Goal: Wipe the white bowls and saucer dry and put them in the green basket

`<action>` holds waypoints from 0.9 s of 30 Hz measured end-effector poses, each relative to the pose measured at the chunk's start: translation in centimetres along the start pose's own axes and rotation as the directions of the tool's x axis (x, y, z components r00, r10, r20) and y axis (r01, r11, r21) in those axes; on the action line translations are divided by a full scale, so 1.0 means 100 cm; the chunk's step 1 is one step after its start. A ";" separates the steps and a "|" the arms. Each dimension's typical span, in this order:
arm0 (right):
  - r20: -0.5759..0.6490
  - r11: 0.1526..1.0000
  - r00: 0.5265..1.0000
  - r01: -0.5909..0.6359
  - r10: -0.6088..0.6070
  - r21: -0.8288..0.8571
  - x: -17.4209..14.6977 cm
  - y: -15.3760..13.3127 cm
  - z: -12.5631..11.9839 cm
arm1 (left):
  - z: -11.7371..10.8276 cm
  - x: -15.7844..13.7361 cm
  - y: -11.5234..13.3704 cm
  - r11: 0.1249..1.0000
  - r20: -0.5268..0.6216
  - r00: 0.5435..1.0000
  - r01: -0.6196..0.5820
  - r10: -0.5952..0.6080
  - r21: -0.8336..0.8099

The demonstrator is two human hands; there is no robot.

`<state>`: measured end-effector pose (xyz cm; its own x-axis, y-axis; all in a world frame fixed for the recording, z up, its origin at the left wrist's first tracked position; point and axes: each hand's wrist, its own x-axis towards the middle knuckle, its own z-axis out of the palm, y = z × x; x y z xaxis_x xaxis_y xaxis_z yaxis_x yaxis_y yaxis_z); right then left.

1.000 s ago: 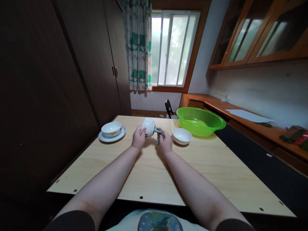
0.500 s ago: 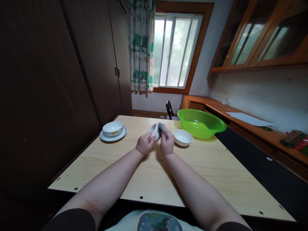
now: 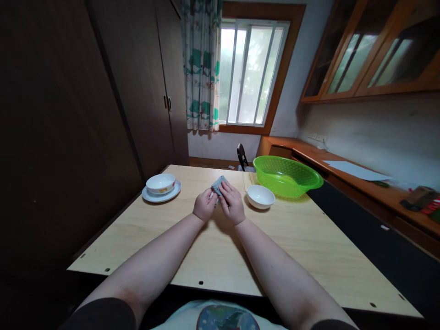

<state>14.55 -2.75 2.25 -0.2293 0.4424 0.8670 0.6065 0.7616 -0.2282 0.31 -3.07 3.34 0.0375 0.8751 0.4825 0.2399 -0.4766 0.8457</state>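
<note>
Above the middle of the table, my left hand (image 3: 205,204) is closed on a small white bowl, which is now almost wholly hidden behind the fingers and cloth. My right hand (image 3: 233,204) presses a folded grey-green cloth (image 3: 219,185) over it, fingers laid across the fabric. The two hands nearly touch. Just right of my right hand, a white bowl (image 3: 261,196) stands upright on the table. On the left, another white bowl (image 3: 161,183) with a coloured pattern on its outside rests on a white plate (image 3: 150,197).
A large green plastic basin (image 3: 288,176) stands at the table's far right corner, with chopsticks (image 3: 246,181) beside it. The pale wooden table (image 3: 220,256) has a dark wardrobe (image 3: 137,91) on its left. A chair (image 3: 242,155) is behind it, and a brown desk (image 3: 343,167) runs along the right.
The cloth has swung left from the bowl's right side and now lies across it, facing me. My right hand has turned and moved left with it. The bowl has gone from view.
</note>
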 end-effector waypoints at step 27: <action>-0.071 0.984 0.987 -0.136 0.145 0.119 0.002 -0.002 0.002 | 0.008 0.008 -0.002 0.988 -0.156 0.981 0.093 -0.111 -0.124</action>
<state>14.25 -2.77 2.36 -0.0842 0.5137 0.8538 0.5374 0.7450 -0.3952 1.09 -2.25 3.36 -0.1410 0.8989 0.4148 0.1204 -0.4003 0.9084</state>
